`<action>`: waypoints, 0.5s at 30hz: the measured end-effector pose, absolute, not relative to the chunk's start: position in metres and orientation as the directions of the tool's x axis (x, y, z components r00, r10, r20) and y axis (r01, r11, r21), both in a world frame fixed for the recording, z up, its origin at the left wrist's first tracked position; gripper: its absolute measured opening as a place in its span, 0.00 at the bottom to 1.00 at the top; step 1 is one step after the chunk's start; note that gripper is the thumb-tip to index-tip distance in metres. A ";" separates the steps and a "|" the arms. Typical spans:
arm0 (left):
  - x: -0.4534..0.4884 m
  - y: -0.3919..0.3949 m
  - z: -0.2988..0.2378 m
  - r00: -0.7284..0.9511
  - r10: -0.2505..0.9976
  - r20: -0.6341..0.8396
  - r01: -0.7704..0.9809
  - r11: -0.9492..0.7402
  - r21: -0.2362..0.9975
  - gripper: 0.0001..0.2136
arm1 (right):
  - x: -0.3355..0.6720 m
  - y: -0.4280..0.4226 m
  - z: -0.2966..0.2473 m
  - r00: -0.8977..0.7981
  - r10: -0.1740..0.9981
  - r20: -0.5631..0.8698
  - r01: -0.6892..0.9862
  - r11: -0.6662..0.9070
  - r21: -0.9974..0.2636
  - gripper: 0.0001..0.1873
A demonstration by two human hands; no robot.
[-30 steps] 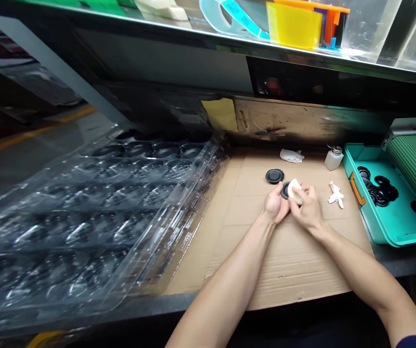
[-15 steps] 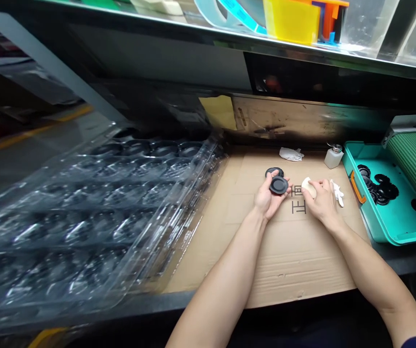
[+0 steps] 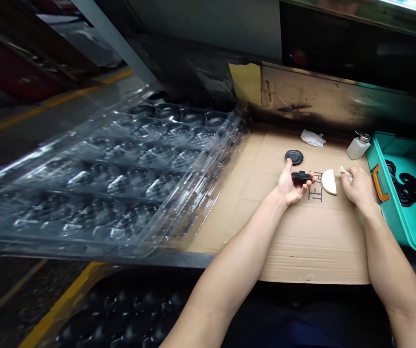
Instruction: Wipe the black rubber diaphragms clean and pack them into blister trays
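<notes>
My left hand [image 3: 290, 187] is closed on a black round disc [image 3: 301, 176], held edge-on just above the cardboard sheet [image 3: 302, 237]. A second black disc [image 3: 294, 156] lies flat on the cardboard just beyond it. A white half-round pad [image 3: 329, 181] rests on the cardboard between my hands, touching neither. My right hand [image 3: 359, 187] is to the right of the pad, fingers pinched on a small white cloth scrap [image 3: 345, 172] that sticks out toward the pad.
Stacked clear plastic blister trays [image 3: 121, 169] cover the left of the bench. A teal bin [image 3: 399, 217] holding several black discs [image 3: 406, 187] stands at the right. A small white bottle [image 3: 358, 146] and crumpled white cloth [image 3: 312, 138] sit at the back.
My hands have moved apart. The right hand has let go of the white pad, which now lies on the cardboard, and has closed on the cloth scrap. The view has swung down and left.
</notes>
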State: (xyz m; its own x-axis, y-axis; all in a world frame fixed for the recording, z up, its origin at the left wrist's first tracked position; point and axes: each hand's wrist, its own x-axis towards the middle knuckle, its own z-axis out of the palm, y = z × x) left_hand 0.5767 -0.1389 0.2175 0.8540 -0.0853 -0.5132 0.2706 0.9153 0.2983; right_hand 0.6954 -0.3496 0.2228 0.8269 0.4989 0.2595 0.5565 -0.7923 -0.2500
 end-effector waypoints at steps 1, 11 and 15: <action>0.578 -0.141 0.216 0.853 -0.072 -0.516 0.276 0.902 0.331 0.41 | 0.692 -0.346 0.222 0.789 0.538 0.298 0.613 -0.724 -0.316 0.13; 0.580 -0.178 0.201 0.882 0.148 -0.447 0.316 0.519 0.794 0.40 | 0.654 -0.321 0.213 0.467 0.810 0.354 0.861 -0.326 -0.390 0.15; 0.579 -0.187 0.202 0.872 0.252 -0.419 0.290 0.423 0.858 0.36 | 0.650 -0.322 0.215 0.486 0.820 0.302 0.871 -0.423 -0.252 0.15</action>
State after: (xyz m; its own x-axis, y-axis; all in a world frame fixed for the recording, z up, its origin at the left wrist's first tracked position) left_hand 0.5788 -0.1866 0.2015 0.8720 0.2524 -0.4194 0.2905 0.4227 0.8584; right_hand 0.6502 -0.3216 0.2150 0.4857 0.8203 0.3020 0.8706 -0.4228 -0.2516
